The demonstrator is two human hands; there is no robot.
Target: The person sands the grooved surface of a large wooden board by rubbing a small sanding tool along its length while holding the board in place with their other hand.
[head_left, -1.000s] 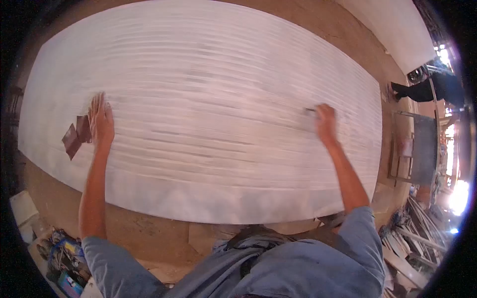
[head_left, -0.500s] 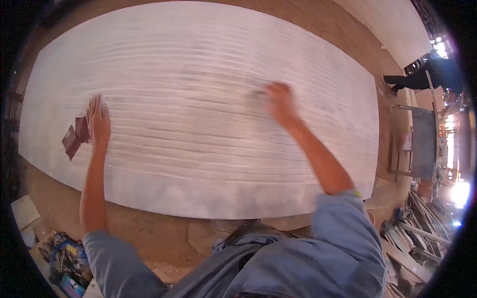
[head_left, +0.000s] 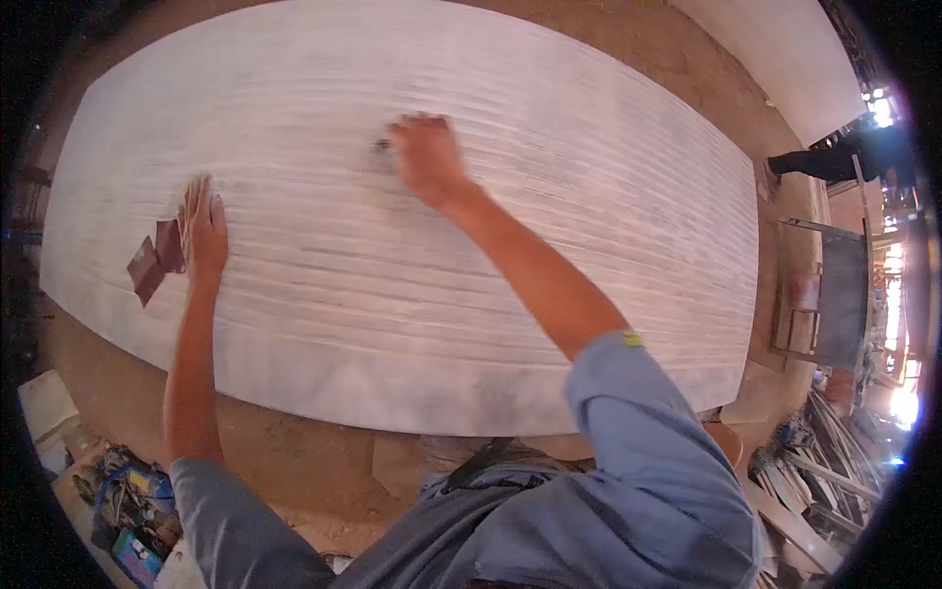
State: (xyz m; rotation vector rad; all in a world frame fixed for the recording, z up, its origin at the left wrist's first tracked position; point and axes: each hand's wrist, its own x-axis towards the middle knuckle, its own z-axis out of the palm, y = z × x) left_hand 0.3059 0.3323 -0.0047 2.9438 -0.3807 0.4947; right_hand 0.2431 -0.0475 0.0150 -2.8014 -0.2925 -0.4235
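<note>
A large pale panel (head_left: 589, 255) with a ridged, streaked surface lies in front of me. My left hand (head_left: 204, 236) rests flat on its left part, fingers stretched out. Right beside that hand lies a reddish-brown folded sheet (head_left: 147, 271), which looks like sandpaper. My right hand (head_left: 429, 162) is over the panel's middle, its fingers curled down against the surface. Something small and dark (head_left: 383, 149) shows at the left side of these fingers, too blurred and covered to name.
Brown ground surrounds the panel. Scrap strips (head_left: 814, 461) are heaped at the lower right, and mixed clutter (head_left: 128, 501) lies at the lower left. A grey metal-framed table (head_left: 842, 290) stands at the right, near another person's dark-clothed leg (head_left: 819, 165). Another pale board (head_left: 775, 59) is at the upper right.
My right hand has swept left and slightly away from me across the panel. My left hand stays flat beside the reddish-brown sheet, and the view has shifted slightly.
</note>
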